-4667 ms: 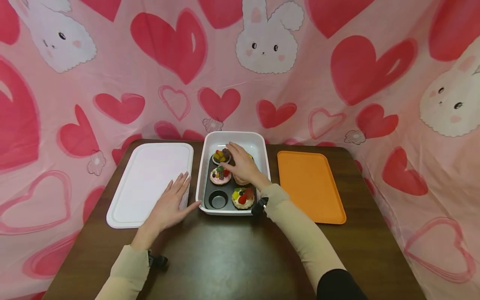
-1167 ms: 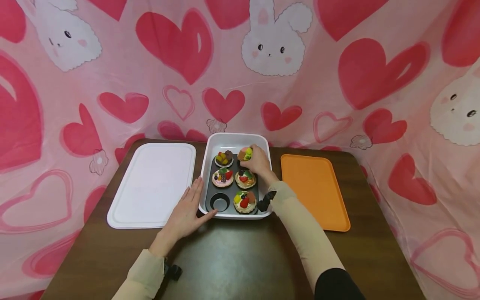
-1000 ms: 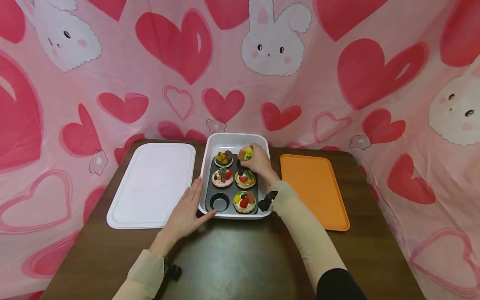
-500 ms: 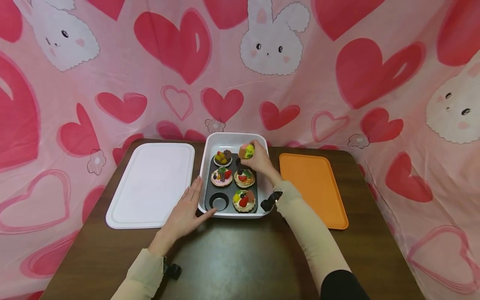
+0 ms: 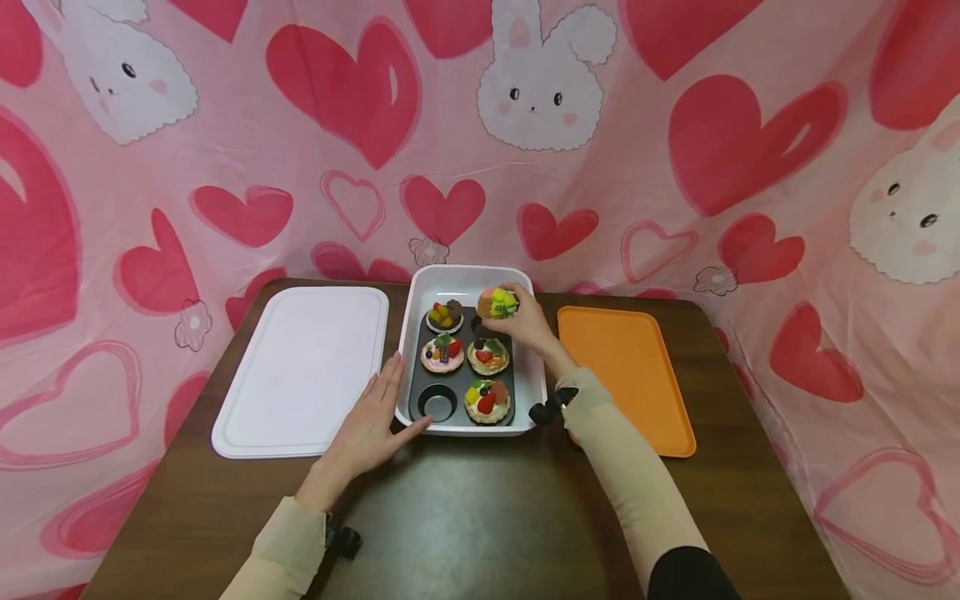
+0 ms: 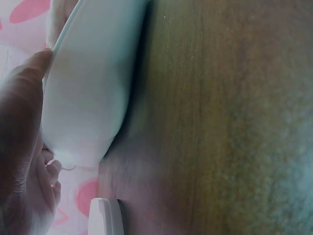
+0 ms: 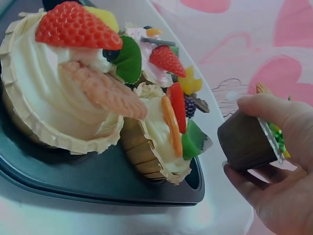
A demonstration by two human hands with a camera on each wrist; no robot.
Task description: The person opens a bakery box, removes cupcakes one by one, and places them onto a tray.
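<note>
My right hand (image 5: pixel 528 323) pinches a fruit tart (image 5: pixel 498 303) between thumb and fingers, above the far right cup of a dark muffin tin (image 5: pixel 459 420). In the right wrist view, that tart's brown cup (image 7: pixel 246 142) is tilted, its green and yellow topping facing away. A white tub (image 5: pixel 480 279) surrounds the tin. My left hand (image 5: pixel 363 433) lies with straight fingers along the tub's near left corner, thumb at the front rim. Still in the tin are a strawberry tart (image 5: pixel 487 403), a leaf-topped tart (image 5: pixel 488 357), a pink cream tart (image 5: pixel 442 354) and a fruit-and-chocolate tart (image 5: pixel 445 316).
The tin's near left cup (image 5: pixel 437 403) holds no tart. A white tray or lid (image 5: pixel 300 367) lies left of the tub, and an orange tray (image 5: pixel 622 375) lies to its right. Behind the dark wooden table (image 5: pixel 465 517) hangs a pink heart-patterned cloth (image 5: pixel 450 100).
My right hand has taken the far right tart out of its cup and tilted it, drawing slightly right. My left hand has shifted from beside the white tray onto the tub's corner.
</note>
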